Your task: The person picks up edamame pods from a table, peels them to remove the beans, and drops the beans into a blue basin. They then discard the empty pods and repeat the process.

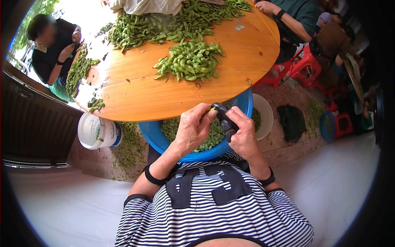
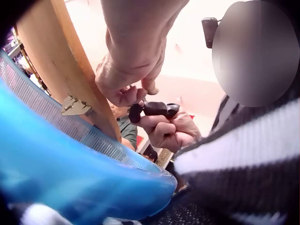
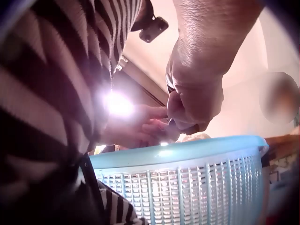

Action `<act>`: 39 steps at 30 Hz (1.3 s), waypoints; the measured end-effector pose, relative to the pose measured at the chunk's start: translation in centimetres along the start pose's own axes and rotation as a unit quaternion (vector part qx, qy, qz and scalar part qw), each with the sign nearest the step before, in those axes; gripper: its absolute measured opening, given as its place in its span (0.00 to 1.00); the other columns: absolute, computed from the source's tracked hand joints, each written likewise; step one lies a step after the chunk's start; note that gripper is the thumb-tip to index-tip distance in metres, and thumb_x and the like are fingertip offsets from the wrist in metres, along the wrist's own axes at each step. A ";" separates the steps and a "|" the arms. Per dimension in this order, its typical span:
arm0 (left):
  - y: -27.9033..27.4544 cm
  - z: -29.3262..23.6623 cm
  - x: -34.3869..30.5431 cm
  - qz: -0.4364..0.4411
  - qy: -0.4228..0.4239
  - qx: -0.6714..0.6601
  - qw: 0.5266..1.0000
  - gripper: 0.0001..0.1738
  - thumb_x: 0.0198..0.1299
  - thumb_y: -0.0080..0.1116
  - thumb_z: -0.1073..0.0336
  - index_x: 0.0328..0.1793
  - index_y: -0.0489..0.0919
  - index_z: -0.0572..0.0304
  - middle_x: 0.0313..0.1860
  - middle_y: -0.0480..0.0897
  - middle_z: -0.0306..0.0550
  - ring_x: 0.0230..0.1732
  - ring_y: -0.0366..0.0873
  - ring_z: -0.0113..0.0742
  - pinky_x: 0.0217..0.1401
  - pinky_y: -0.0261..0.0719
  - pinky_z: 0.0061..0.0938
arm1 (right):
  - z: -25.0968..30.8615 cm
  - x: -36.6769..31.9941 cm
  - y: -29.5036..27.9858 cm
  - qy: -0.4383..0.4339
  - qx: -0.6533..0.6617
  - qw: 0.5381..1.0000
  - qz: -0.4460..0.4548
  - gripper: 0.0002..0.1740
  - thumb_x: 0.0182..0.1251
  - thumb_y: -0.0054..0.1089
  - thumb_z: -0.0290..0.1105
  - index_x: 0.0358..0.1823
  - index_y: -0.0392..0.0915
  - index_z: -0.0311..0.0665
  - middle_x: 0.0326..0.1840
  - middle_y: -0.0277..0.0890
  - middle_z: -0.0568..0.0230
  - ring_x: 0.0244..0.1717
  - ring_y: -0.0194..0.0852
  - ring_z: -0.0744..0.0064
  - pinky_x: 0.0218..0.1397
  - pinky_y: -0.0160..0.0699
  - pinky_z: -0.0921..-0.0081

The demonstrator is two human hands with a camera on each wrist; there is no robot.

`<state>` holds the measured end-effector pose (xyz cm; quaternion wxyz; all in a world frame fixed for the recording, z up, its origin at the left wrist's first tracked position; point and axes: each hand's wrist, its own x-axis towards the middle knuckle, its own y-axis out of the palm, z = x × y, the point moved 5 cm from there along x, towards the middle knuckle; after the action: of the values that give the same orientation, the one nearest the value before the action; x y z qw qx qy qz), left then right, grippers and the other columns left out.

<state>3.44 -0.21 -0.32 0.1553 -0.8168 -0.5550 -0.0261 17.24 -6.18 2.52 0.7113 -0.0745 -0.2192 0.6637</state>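
Over the blue basket (image 1: pixel 149 136), both hands meet close to the table edge. My left hand (image 1: pixel 191 126) pinches a small green bean pod (image 1: pixel 213 108) between thumb and fingers. Black covers (image 1: pixel 224 116) sit on digits of my right hand (image 1: pixel 246 136), which curls inward and pinches at the same pod. Most of that pod is hidden by the fingers. Below the hands, shelled green beans (image 1: pixel 212 139) lie in the basket. In the left wrist view the black covers (image 2: pixel 155 108) face the left fingertips.
A small heap of pods (image 1: pixel 189 61) lies on the wooden table (image 1: pixel 242 53), with a larger pile (image 1: pixel 160 26) behind. White buckets (image 1: pixel 91 131) stand on either side of the basket. Other people (image 1: pixel 53 49) sit around the table. Red stools (image 1: pixel 306 66) are at the right.
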 end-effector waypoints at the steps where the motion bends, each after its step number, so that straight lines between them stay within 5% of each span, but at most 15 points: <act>1: -0.1 -0.8 0.1 -0.011 0.068 0.048 0.997 0.11 0.66 0.59 0.65 0.34 0.74 0.66 0.15 0.71 0.37 0.17 0.68 0.21 0.21 0.64 0.23 | 0.1 0.0 -0.1 -0.002 -0.024 1.000 -0.011 0.28 0.39 0.41 0.12 0.47 0.74 0.25 0.35 0.67 0.57 0.35 0.69 0.66 0.40 0.67 0.83; 2: -0.6 -0.9 0.2 -0.011 0.068 0.048 0.997 0.11 0.66 0.59 0.65 0.34 0.74 0.66 0.15 0.71 0.37 0.17 0.68 0.21 0.21 0.64 0.23 | -0.4 0.0 -0.1 -0.002 -0.024 1.000 -0.011 0.28 0.39 0.41 0.12 0.47 0.74 0.25 0.35 0.67 0.57 0.35 0.69 0.66 0.40 0.67 0.83; 4: -0.2 0.8 0.1 0.127 -0.127 -0.110 0.978 0.13 0.71 0.51 0.61 0.39 0.75 0.66 0.17 0.73 0.38 0.19 0.71 0.23 0.22 0.67 0.23 | -2.1 0.2 0.1 0.048 0.105 0.993 0.028 0.28 0.38 0.41 0.12 0.47 0.74 0.25 0.35 0.67 0.54 0.35 0.69 0.62 0.40 0.67 0.83; 7: 0.3 0.8 -0.2 0.159 -0.201 -0.222 0.941 0.15 0.73 0.46 0.59 0.47 0.74 0.66 0.21 0.74 0.39 0.21 0.72 0.24 0.24 0.69 0.22 | -2.3 0.2 0.0 0.106 0.213 0.970 0.047 0.28 0.37 0.42 0.12 0.47 0.74 0.25 0.34 0.65 0.52 0.34 0.68 0.55 0.39 0.70 0.79; 8: 0.4 0.7 -0.2 0.158 -0.202 -0.222 0.941 0.15 0.73 0.46 0.59 0.47 0.74 0.66 0.21 0.74 0.39 0.21 0.72 0.24 0.24 0.69 0.22 | -1.9 0.2 0.2 0.106 0.213 0.970 0.048 0.28 0.37 0.42 0.12 0.47 0.74 0.25 0.34 0.65 0.52 0.34 0.68 0.55 0.39 0.70 0.79; 10: 1.0 0.4 -0.2 0.127 -0.201 -0.327 0.915 0.12 0.73 0.44 0.63 0.51 0.72 0.65 0.24 0.72 0.38 0.22 0.70 0.24 0.25 0.69 0.20 | 0.6 0.0 0.3 -0.044 -0.113 0.992 -0.035 0.28 0.38 0.45 0.12 0.48 0.74 0.25 0.34 0.64 0.53 0.35 0.69 0.51 0.37 0.71 0.74; 14: 1.4 0.7 -0.4 0.087 -0.155 -0.388 0.904 0.13 0.70 0.42 0.66 0.52 0.73 0.66 0.32 0.76 0.39 0.25 0.69 0.24 0.28 0.68 0.18 | 1.6 -1.0 2.1 -0.124 -0.189 0.973 -0.053 0.33 0.35 0.58 0.12 0.52 0.74 0.28 0.43 0.62 0.48 0.39 0.73 0.47 0.38 0.76 0.61; 20: 2.6 0.3 -0.3 0.021 -0.167 -0.538 0.826 0.12 0.71 0.45 0.67 0.54 0.75 0.65 0.38 0.80 0.39 0.32 0.74 0.24 0.33 0.71 0.17 | 1.6 -0.7 1.6 -0.135 -0.189 0.970 -0.076 0.36 0.36 0.57 0.11 0.56 0.73 0.29 0.44 0.64 0.49 0.41 0.74 0.48 0.39 0.77 0.62; 23: 2.6 1.2 -0.5 0.037 -0.154 -0.508 0.847 0.11 0.71 0.48 0.68 0.54 0.76 0.66 0.38 0.80 0.39 0.33 0.75 0.24 0.32 0.71 0.17 | 1.9 -0.7 1.3 -0.133 -0.179 0.971 -0.087 0.32 0.39 0.53 0.11 0.54 0.74 0.28 0.43 0.66 0.50 0.39 0.74 0.49 0.41 0.77 0.63; 27: 1.5 1.6 -0.3 0.048 -0.177 -0.454 0.872 0.10 0.71 0.49 0.69 0.52 0.77 0.66 0.36 0.81 0.40 0.27 0.74 0.23 0.26 0.70 0.16 | 0.4 -0.2 -0.1 -0.139 -0.122 0.976 -0.111 0.25 0.44 0.51 0.15 0.49 0.76 0.25 0.38 0.69 0.54 0.36 0.74 0.57 0.40 0.75 0.71; 29: 1.0 1.4 -0.2 0.066 -0.171 -0.362 0.914 0.10 0.72 0.49 0.68 0.50 0.78 0.66 0.35 0.81 0.41 0.22 0.73 0.23 0.20 0.67 0.15 | -2.2 0.3 0.2 0.081 0.146 0.986 0.005 0.18 0.54 0.52 0.20 0.49 0.76 0.27 0.36 0.69 0.65 0.31 0.71 0.72 0.32 0.72 0.80; 30: 0.8 1.5 -0.2 0.066 -0.171 -0.362 0.914 0.10 0.72 0.49 0.68 0.50 0.78 0.66 0.35 0.81 0.41 0.22 0.73 0.23 0.20 0.67 0.15 | -2.9 0.1 0.7 0.133 0.350 0.927 0.024 0.14 0.65 0.50 0.26 0.50 0.77 0.28 0.31 0.67 0.74 0.25 0.60 0.87 0.23 0.60 0.90; 31: 0.7 1.8 -0.2 0.073 -0.190 -0.370 0.907 0.10 0.72 0.49 0.68 0.51 0.78 0.65 0.35 0.81 0.41 0.21 0.73 0.23 0.19 0.66 0.14 | -3.4 0.2 0.4 0.133 0.350 0.927 0.024 0.14 0.65 0.50 0.26 0.50 0.77 0.28 0.31 0.67 0.74 0.25 0.60 0.87 0.23 0.60 0.90; 33: 0.6 1.9 -0.2 0.081 -0.208 -0.377 0.899 0.10 0.71 0.49 0.67 0.51 0.78 0.65 0.35 0.82 0.42 0.20 0.74 0.24 0.18 0.65 0.14 | -4.5 0.4 0.7 0.199 0.489 0.845 0.084 0.16 0.72 0.47 0.31 0.53 0.76 0.28 0.26 0.64 0.77 0.20 0.52 0.91 0.18 0.48 0.93; 39: 0.8 1.7 -0.2 0.085 -0.205 -0.446 0.867 0.09 0.69 0.53 0.68 0.51 0.79 0.63 0.36 0.84 0.46 0.26 0.80 0.28 0.22 0.72 0.16 | -4.3 0.2 0.6 0.135 0.492 0.857 0.075 0.20 0.74 0.50 0.36 0.59 0.73 0.29 0.28 0.70 0.74 0.19 0.51 0.91 0.17 0.48 0.93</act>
<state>3.90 -0.19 -2.14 -0.3412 -0.8298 -0.4324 -0.0895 18.50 -5.10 -1.54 0.6256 0.1801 0.2408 0.7199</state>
